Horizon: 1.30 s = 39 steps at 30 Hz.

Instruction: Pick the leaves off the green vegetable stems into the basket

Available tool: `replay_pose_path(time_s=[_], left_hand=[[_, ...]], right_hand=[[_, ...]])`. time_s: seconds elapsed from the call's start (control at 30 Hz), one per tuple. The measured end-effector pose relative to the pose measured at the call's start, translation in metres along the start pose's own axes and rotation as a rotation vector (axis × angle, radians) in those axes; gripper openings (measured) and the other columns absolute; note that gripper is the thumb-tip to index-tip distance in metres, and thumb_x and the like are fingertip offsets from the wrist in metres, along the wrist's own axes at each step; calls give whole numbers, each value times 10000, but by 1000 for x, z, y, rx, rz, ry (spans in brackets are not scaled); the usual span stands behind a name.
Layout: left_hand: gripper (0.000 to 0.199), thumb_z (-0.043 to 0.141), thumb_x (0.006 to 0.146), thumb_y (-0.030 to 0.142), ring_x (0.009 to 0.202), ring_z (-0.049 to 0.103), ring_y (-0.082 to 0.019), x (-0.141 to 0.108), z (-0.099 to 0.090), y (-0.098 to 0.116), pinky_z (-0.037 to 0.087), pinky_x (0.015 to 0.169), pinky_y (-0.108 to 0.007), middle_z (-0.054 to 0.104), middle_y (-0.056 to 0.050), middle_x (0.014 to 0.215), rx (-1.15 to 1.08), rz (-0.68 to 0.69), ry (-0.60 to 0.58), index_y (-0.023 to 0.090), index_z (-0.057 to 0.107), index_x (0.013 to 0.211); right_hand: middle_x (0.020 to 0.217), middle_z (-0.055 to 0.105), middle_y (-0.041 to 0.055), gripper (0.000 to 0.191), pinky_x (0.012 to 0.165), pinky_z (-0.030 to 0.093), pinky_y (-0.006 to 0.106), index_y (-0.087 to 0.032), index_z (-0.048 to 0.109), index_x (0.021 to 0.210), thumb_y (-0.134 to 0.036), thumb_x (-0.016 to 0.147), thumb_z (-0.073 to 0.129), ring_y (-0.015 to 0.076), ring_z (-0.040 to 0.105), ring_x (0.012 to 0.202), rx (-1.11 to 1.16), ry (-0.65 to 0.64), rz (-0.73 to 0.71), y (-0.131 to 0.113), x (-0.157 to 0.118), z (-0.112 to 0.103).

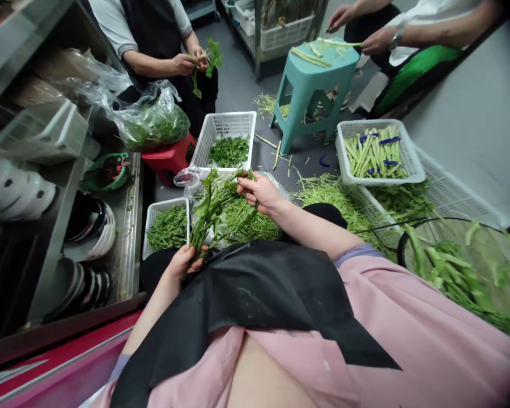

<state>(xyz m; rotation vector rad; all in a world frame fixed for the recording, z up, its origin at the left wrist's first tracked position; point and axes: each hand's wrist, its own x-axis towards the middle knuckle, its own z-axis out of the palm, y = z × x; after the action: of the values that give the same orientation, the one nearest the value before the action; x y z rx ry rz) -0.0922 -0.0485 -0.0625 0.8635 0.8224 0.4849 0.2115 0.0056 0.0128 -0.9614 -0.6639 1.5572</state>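
Note:
My left hand (184,260) is closed round the lower stems of a bunch of leafy greens (204,215), whose tops point up and away from me. Farther forward, my right hand (261,192) has its fingers pinched at the leafy end of a sprig; exactly which piece it grips is partly hidden by the fingers. Beneath both hands lies a heap of thin green stems (253,222) on clear plastic. A small white basket (147,226) with picked greens stands beside my left hand. Beyond my hands is a larger white basket (206,127) holding loose leaves.
A co-worker's hands (191,61) hold greens at the back left. Another person's hand (376,41) holds a stalk over a teal stool (308,73). A red stool (170,158) bears a bag of greens (153,122). Bundled stalks fill a basket (382,180) at right. Metal shelving (130,238) borders the left.

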Motion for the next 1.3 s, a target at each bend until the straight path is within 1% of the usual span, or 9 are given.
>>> replay_pose_path(time_s=[0.13,0.33,0.47,0.67,0.8,0.97,1.07,1.17,1.3], left_hand=[[465,676,751,573,327,270,-43,1,1,-2,171,349,-189,386,68,428,-78,2,11,147,665,938],[429,718,737,512,313,276,-39,5,-2,-5,197,347,-179,410,61,420,-194,-18,-55,124,674,914],[431,709,741,528,318,273,-44,4,1,-5,204,352,-185,405,61,416,-175,-33,-25,127,670,896],[466,697,738,557,320,256,-44,3,2,-4,165,362,-196,377,71,409,-86,-59,-9,124,676,908],[524,698,717,581,318,238,-39,6,1,-4,148,362,-192,388,71,406,-34,-90,-3,108,676,941],[539,715,693,589,327,260,-38,5,2,-3,140,369,-177,397,66,399,57,-105,25,96,671,905],[553,698,714,594,333,250,-36,5,3,-1,138,372,-174,387,72,406,76,-91,16,89,662,936],[546,663,763,581,340,246,-36,6,3,1,144,379,-178,382,73,423,69,-61,-15,83,645,987],[532,646,794,556,343,252,-38,8,0,0,137,382,-185,385,68,430,59,-31,-58,74,631,1019]], right_hand=[[572,590,-79,267,314,154,172,-180,471,829,-310,781,698,0,288,313,13,-5,-31,1,3,1],[570,599,-74,302,302,170,172,-174,480,849,-340,767,720,4,288,302,-22,9,-127,6,6,3],[560,593,-77,249,300,163,176,-178,475,857,-302,794,682,8,287,301,-44,21,-152,6,6,2],[540,572,-87,273,316,153,195,-188,470,873,-366,789,660,18,275,308,-125,59,-195,5,9,-3],[544,570,-75,276,388,246,184,-181,485,849,-362,746,667,34,372,397,-221,79,-253,4,12,-5],[555,575,-48,176,543,389,208,-174,505,821,-284,717,596,93,520,567,-318,104,-299,5,18,-10],[590,580,-39,131,605,419,233,-170,523,800,-267,715,547,104,528,588,-466,128,-354,8,24,-15],[683,616,-2,120,646,417,249,-163,552,796,-262,741,513,116,537,639,-748,187,-473,13,29,-20],[811,656,57,211,700,415,281,-155,592,956,-256,803,488,157,568,724,-1178,235,-555,17,42,-33]])
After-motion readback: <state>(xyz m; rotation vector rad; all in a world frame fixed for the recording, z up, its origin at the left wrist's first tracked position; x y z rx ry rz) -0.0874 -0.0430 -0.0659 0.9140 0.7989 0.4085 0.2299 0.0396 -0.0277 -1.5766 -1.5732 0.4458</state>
